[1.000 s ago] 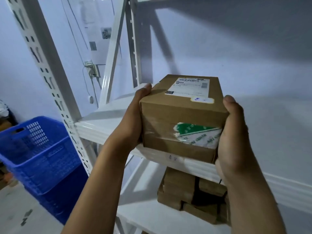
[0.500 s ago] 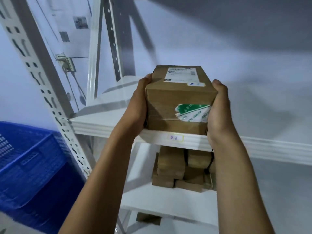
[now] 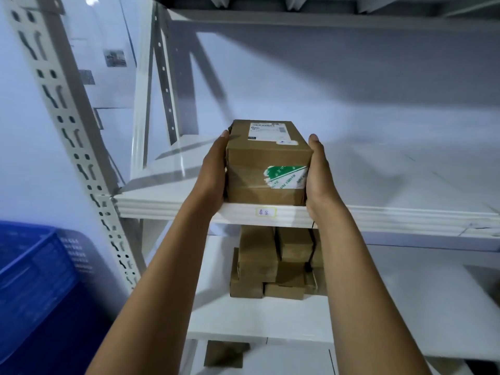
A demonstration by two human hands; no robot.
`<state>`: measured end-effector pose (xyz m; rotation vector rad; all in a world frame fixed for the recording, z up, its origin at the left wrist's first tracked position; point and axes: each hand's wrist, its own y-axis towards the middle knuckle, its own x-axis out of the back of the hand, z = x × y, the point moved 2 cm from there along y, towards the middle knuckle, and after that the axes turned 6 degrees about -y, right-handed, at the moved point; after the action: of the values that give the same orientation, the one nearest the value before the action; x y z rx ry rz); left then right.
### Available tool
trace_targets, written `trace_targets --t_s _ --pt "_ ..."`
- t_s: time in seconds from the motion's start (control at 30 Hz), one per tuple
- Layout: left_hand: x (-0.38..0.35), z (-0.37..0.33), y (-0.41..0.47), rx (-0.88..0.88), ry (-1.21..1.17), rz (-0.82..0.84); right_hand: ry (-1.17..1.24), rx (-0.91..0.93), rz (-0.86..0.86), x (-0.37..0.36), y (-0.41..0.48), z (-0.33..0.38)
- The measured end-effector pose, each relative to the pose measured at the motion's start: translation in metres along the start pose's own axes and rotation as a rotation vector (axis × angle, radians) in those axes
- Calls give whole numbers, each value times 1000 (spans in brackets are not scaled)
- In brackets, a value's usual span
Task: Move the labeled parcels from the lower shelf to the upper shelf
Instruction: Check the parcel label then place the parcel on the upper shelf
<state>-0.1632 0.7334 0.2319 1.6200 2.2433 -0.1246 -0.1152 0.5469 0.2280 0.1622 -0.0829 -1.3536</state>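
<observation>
A brown cardboard parcel (image 3: 266, 163) with a white shipping label on top and green-and-white tape on its front rests at the front edge of the upper shelf (image 3: 378, 215). My left hand (image 3: 212, 171) presses flat against its left side and my right hand (image 3: 318, 174) against its right side. Below, on the lower shelf (image 3: 243, 318), several more brown parcels (image 3: 270, 266) are stacked behind my forearms.
A slotted white rack upright (image 3: 81, 147) stands at the left. A blue plastic crate (image 3: 35, 293) sits at the lower left beside the rack. The upper shelf stretches bare to the right. One small brown box (image 3: 224, 354) lies under the lower shelf.
The parcel has gone further from me and now sits on the upper shelf's front edge between both hands. The view has pulled back and tilted, showing more of the lower shelf.
</observation>
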Motion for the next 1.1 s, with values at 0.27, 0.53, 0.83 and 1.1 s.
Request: trace_targets --t_s 0.27,0.53,0.83,1.1 --pt "-2 -3 -6 81 -65 -8 -15 58 -106 -5 -8 2" --pt "-4 -6 -14 121 -42 -95 85 29 -214 -2 -11 2" --pt "1 -9 -26 44 -172 -196 75 62 -297 -1 -29 5" --pt "11 10 -62 -127 -224 -258 148 50 -311 1 -71 -10"
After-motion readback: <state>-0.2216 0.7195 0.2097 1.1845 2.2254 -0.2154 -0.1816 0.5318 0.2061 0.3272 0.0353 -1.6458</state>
